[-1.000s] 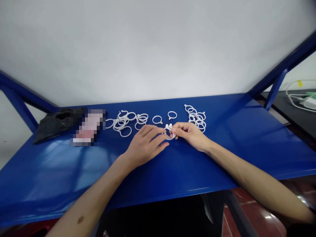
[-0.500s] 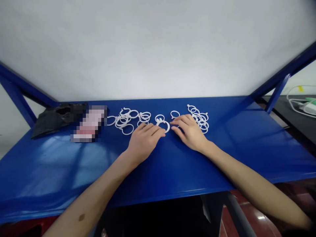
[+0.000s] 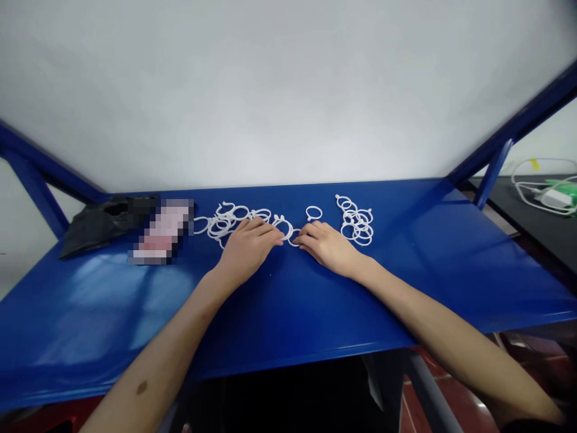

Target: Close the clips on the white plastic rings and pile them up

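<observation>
Several white plastic rings lie along the back of a blue metal shelf (image 3: pixel 288 313). My left hand (image 3: pixel 247 248) lies flat with its fingers stretched out, the fingertips touching a white ring (image 3: pixel 283 226). My right hand (image 3: pixel 328 248) also lies flat, fingers pointing left, its tips on a second small ring (image 3: pixel 294 238). The two hands almost meet at these rings. A tangled pile of rings (image 3: pixel 224 220) sits just left of my left hand. Another pile (image 3: pixel 357 219) sits right of my right hand, and a single ring (image 3: pixel 314 212) lies behind it.
A crumpled black bag (image 3: pixel 97 225) and a blurred pinkish object (image 3: pixel 160 236) lie at the shelf's back left. Blue frame struts rise at both ends. A dark table with a white cable and charger (image 3: pixel 547 193) stands at the far right. A white wall backs the shelf.
Both hands let go of the ring they held together, laid it down, and slid leftwards and back along the shelf. They now rest flat on rings near the left pile.
</observation>
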### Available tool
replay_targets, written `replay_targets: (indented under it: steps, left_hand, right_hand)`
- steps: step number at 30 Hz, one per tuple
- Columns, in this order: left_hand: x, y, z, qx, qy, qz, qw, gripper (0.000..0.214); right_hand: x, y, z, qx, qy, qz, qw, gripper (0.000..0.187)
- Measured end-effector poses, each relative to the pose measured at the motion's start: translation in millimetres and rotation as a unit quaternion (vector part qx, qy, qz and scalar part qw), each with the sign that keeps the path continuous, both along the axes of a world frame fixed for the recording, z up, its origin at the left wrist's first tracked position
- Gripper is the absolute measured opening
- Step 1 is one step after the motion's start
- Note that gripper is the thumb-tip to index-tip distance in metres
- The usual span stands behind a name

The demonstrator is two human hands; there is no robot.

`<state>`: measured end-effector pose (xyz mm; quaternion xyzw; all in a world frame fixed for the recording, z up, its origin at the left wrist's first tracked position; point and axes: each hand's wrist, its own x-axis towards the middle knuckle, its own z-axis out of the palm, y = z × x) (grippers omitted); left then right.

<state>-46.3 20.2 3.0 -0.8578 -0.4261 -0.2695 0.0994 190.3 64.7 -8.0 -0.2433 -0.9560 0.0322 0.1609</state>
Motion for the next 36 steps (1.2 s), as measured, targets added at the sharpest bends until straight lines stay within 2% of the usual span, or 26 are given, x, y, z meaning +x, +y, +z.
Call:
replay_targets:
  steps: [3, 6, 9, 12, 15, 18, 22, 24, 26, 29, 31, 33, 36]
  left_hand:
    - [2.3, -1.4, 3.4, -0.047, -0.082, -0.054, 0.994, 0.016]
    - [7.2, -6.3, 9.6, -0.109, -0.172, -0.076, 0.976, 0.016]
    - [10.7, -12.1, 17.3, -0.183, -0.223, -0.086, 0.954, 0.012]
    - [12.3, -16.3, 23.7, -0.263, -0.231, -0.096, 0.932, 0.013]
    - [13.7, -18.9, 26.8, -0.316, -0.255, -0.108, 0.907, 0.013]
    - [14.5, -20.7, 26.4, -0.341, -0.292, -0.121, 0.885, 0.010]
    - [14.1, -22.1, 24.7, -0.366, -0.317, -0.136, 0.864, 0.012]
    - [14.3, -22.3, 24.7, -0.374, -0.320, -0.136, 0.860, 0.011]
    - [15.1, -22.3, 25.0, -0.373, -0.313, -0.132, 0.863, 0.011]
    - [17.7, -22.4, 25.7, -0.359, -0.284, -0.119, 0.881, 0.014]
    - [19.6, -22.6, 25.7, -0.337, -0.257, -0.107, 0.899, 0.016]
    - [21.0, -22.7, 24.2, -0.303, -0.222, -0.098, 0.922, 0.016]
    - [21.5, -22.2, 17.5, -0.239, -0.165, -0.095, 0.952, 0.012]
  right_hand:
    - [5.2, -1.8, 4.2, -0.085, 0.087, 0.054, 0.991, 0.027]
    - [11.2, -6.4, 11.3, -0.198, 0.182, 0.092, 0.959, 0.023]
    - [14.6, -10.8, 16.7, -0.273, 0.237, 0.092, 0.928, 0.018]
    - [14.7, -12.8, 18.2, -0.321, 0.287, 0.075, 0.899, 0.015]
    - [12.4, -13.8, 17.1, -0.401, 0.324, 0.070, 0.854, 0.014]
    - [8.9, -15.6, 14.1, -0.484, 0.356, 0.082, 0.795, 0.015]
    - [4.4, -19.2, 7.9, -0.555, 0.392, 0.097, 0.727, 0.019]
    - [3.1, -20.6, 6.0, -0.579, 0.402, 0.095, 0.702, 0.020]
    - [2.3, -21.0, 5.7, -0.592, 0.408, 0.078, 0.691, 0.021]
    - [1.5, -19.6, 6.9, -0.574, 0.411, 0.028, 0.708, 0.022]
    - [1.7, -18.0, 7.1, -0.529, 0.411, -0.014, 0.742, 0.020]
    - [3.4, -17.2, 7.1, -0.446, 0.405, -0.062, 0.796, 0.016]
    - [8.9, -19.4, 10.9, -0.249, 0.365, -0.087, 0.893, 0.016]
